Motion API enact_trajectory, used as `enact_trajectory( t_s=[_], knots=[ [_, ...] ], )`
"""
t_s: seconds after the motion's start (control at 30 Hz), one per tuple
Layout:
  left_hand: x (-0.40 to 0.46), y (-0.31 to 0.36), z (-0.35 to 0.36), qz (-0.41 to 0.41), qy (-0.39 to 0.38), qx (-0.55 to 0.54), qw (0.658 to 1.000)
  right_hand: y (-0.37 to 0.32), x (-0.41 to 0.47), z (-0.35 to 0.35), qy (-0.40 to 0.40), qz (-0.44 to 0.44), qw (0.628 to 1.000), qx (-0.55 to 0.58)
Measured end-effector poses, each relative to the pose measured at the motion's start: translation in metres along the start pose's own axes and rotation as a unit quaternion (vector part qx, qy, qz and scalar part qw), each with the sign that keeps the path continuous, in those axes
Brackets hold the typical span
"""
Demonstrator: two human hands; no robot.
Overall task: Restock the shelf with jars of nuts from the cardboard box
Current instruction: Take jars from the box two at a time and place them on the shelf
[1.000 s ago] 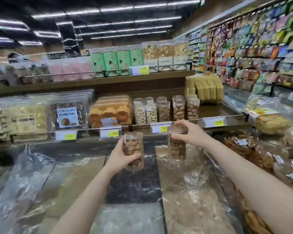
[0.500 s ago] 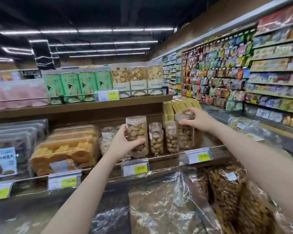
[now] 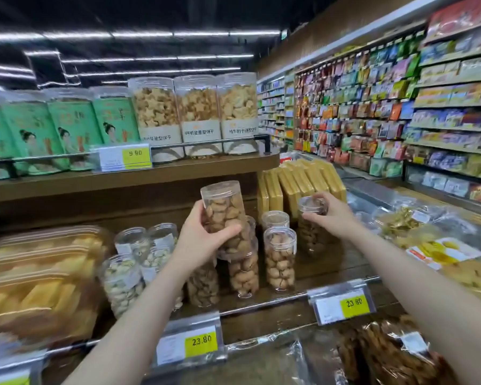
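My left hand [image 3: 203,237] grips a clear jar of pale cashews [image 3: 224,209] by its side and holds it above the jars standing on the wooden middle shelf [image 3: 325,270]. My right hand [image 3: 332,215] holds the lid of a jar of darker nuts [image 3: 311,232], which stands on or just above the shelf to the right of the row. Several cashew jars [image 3: 279,259] and pistachio jars [image 3: 122,279] stand on the shelf between and left of my hands. The cardboard box is out of view.
A metal rail with yellow price tags [image 3: 354,304] fronts the shelf. Yellow flat packs [image 3: 303,182] lean behind the dark jar. Boxed cakes [image 3: 36,282] fill the left. Tall biscuit tubs [image 3: 197,112] stand on the upper shelf. Bagged snacks [image 3: 386,354] lie below.
Both hands have carried their jars forward over the rail to the middle shelf. The dark jar has come down to shelf level on the right; the view has moved closer.
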State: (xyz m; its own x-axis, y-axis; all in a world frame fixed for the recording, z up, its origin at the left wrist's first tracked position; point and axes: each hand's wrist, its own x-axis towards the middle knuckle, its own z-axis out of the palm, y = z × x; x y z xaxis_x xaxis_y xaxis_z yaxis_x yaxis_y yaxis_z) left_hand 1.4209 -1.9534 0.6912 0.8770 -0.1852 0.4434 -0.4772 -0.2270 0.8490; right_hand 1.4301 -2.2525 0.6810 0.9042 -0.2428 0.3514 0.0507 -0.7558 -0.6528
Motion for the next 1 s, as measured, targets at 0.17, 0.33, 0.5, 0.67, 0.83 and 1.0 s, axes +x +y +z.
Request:
enact_trajectory(
  t_s=[0.17,0.33,0.5,0.67,0.83,1.0],
  knots=[
    [0.001,-0.003,0.0,0.011,-0.001,-0.001,1.0,0.01,0.0,0.031,-0.025,0.006,0.999,0.042],
    [-0.002,0.004,-0.001,0.007,-0.017,0.021,1.0,0.003,0.002,0.02,-0.078,0.034,0.996,0.03],
    [-0.02,0.026,0.013,0.02,-0.043,0.033,0.998,-0.056,-0.018,-0.029,-0.03,-0.028,0.995,0.093],
    [-0.04,0.051,0.044,0.055,-0.077,0.064,0.994,-0.122,-0.064,-0.058,-0.204,-0.057,0.953,0.216],
    [-0.046,0.057,0.068,0.07,-0.126,0.086,0.986,-0.121,-0.079,-0.073,-0.163,-0.111,0.979,0.049],
    [-0.011,0.049,0.072,0.071,-0.18,0.195,0.962,-0.087,-0.057,-0.096,-0.113,-0.055,0.992,-0.017]
  ],
)
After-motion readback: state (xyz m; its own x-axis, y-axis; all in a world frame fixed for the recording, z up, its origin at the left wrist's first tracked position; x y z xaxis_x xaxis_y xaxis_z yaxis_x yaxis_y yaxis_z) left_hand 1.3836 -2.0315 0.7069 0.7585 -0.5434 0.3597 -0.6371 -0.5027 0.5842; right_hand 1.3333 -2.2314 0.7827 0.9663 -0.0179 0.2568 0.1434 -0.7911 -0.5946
